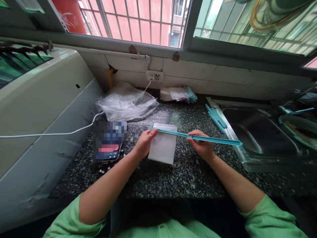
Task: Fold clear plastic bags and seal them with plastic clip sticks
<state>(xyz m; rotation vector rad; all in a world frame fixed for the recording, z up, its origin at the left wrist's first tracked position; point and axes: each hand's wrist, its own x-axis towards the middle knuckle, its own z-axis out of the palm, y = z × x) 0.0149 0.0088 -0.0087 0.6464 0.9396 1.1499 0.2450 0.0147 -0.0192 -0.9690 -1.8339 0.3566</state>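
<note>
A folded white packet [162, 148], perhaps paper or plastic, is held over the dark stone counter. Across its upper part lies a long, thin teal bag-sealing clip [218, 139], which runs well past the packet to the right. My left hand [145, 142] pinches the clip's left end at the packet's left edge. With thumb and fingers closed, my right hand [201, 145] grips the clip near its middle, just right of the packet. More teal clips [216, 118] lie beside the sink. A stack of pale packets with teal clips [178, 94] rests by the wall.
A clear plastic bag [126, 102] lies at the back left, with a phone [110, 142] in front of it. A white cable [49, 135] crosses from the left. The steel sink [237, 152] is at right, a white appliance [44, 105] at left.
</note>
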